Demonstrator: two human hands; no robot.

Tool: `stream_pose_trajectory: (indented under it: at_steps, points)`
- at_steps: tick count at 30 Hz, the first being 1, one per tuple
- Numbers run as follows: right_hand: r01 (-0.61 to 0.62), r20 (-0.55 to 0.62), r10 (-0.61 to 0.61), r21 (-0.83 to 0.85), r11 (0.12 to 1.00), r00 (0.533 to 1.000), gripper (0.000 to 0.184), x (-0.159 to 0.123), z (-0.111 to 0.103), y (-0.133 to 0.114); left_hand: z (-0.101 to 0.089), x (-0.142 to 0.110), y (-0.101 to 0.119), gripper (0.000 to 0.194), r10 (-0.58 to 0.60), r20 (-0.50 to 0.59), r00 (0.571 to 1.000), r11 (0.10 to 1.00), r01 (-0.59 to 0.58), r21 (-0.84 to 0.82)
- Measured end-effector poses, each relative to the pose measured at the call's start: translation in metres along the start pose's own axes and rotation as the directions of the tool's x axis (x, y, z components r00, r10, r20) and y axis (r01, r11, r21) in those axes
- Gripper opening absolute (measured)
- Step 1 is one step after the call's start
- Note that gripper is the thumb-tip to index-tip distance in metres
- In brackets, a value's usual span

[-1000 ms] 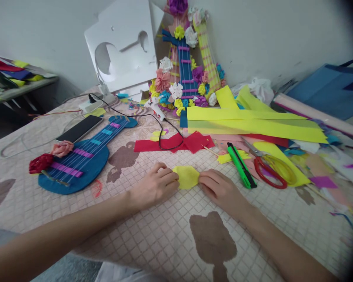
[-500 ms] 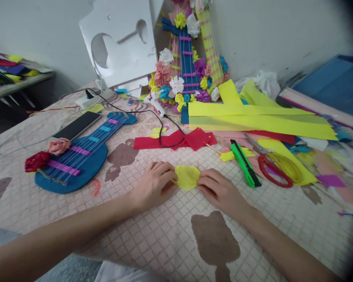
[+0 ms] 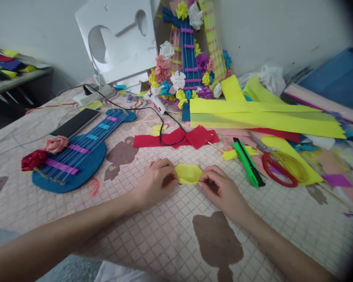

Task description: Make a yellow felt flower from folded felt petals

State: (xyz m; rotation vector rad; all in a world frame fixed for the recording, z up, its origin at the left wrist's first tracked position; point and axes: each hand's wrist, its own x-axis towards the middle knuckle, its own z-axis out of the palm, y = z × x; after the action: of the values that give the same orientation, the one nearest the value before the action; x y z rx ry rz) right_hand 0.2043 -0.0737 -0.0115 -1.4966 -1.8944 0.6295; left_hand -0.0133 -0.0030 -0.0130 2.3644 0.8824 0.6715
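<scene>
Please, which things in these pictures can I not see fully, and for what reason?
All in the head view:
Yellow piece: side ends hidden by the left hand and right hand.
Tall yellow striped decoration: top cut off by the upper edge.
Blue bag: right end lost in the dark border.

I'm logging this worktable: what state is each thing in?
Yellow paper: pinched at both ends
Left hand: pinching paper's left end
Right hand: pinching paper's right end
Smartphone: screen dark
Scissors: lying unheld
Utility knife: blade unclear
Blue craft guitar: strung, lying flat
Glue gun: unheld
</scene>
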Motion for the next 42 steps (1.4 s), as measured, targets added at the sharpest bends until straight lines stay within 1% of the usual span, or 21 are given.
stream_pose_trajectory:
  at_steps: [4, 10, 17, 24, 33, 42]
  points:
    - [-0.009, -0.019, 0.009, -0.014, 1.0, 1.0, 0.009, 0.0013, 0.0018, -0.0012, -0.0011, 0.0018, 0.0018, 0.004, -0.013, 0.005, 1.0, 1.0, 0.013, 0.024]
    - [-0.022, -0.062, 0.021, -0.013, 1.0, 0.998, 0.008, 0.0017, 0.0043, -0.0025, -0.0009, 0.0021, 0.0008, 0.004, -0.017, 0.006, 1.0, 1.0, 0.017, 0.008]
    - [-0.055, -0.054, 0.053, -0.035, 0.998, 0.997, 0.008, 0.0014, 0.005, -0.0029, -0.0015, 0.0031, 0.0011, 0.004, -0.036, 0.02, 0.999, 0.999, 0.036, -0.001]
    - [-0.043, -0.083, 0.04, -0.042, 0.998, 0.996, 0.007, 0.0019, 0.0046, -0.0039, -0.0026, 0.0045, 0.0017, 0.005, -0.046, 0.027, 0.999, 0.999, 0.045, 0.011]
    - [-0.081, -0.072, 0.077, -0.055, 0.995, 0.994, 0.01, 0.0023, 0.0077, -0.0039, 0.0004, 0.0057, 0.0022, 0.006, -0.085, -0.003, 0.996, 0.996, 0.085, 0.038]
    - [-0.097, -0.08, 0.091, -0.077, 0.992, 0.993, 0.012, 0.0037, 0.0088, -0.0037, 0.0039, 0.0056, -0.0003, 0.006, -0.084, -0.011, 0.996, 0.995, 0.084, 0.053]
